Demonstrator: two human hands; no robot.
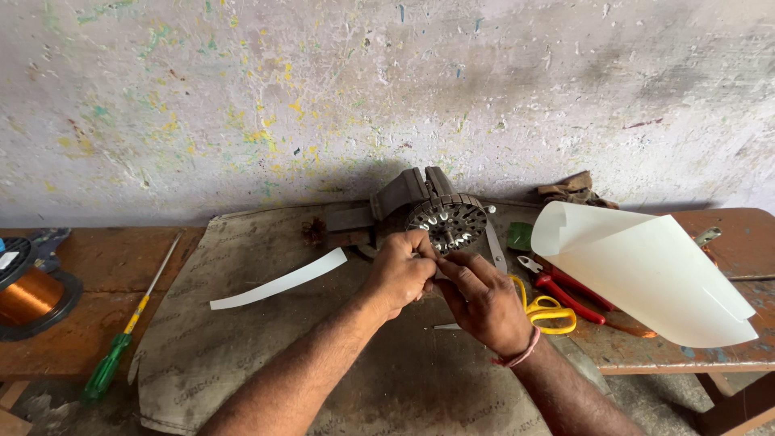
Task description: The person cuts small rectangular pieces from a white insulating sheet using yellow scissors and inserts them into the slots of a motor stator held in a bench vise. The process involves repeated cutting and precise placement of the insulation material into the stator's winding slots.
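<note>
While both hands meet in front of me over the grey mat (242,355), I see the left hand (401,273) and the right hand (483,300) with fingertips pressed together on something small and pale, probably a slip of paper, though it is too small to be sure. Left fingers curl tight, thumb against forefinger. Right thumb and forefinger pinch the same spot from the other side.

Just beyond the fingertips, touching or nearly so, sits the motor stator (448,222), a round slotted core clamped in a small vise (401,198). Its round face tilts toward me, its axis running away from the hands toward the wall. Left hand is the nearer one, knuckles right under the core's rim.

Outward: yellow-handled scissors (547,310) lie just right of the right hand, red-handled pliers (565,292) beside them. Farther right, a curled sheet of white insulating paper (654,278). Left of the left hand, a cut white paper strip (278,280) lies on the mat, long axis slanting up toward the hands. Well left, a green-handled screwdriver (109,367) and a copper wire spool (28,295) at the bench edge.
</note>
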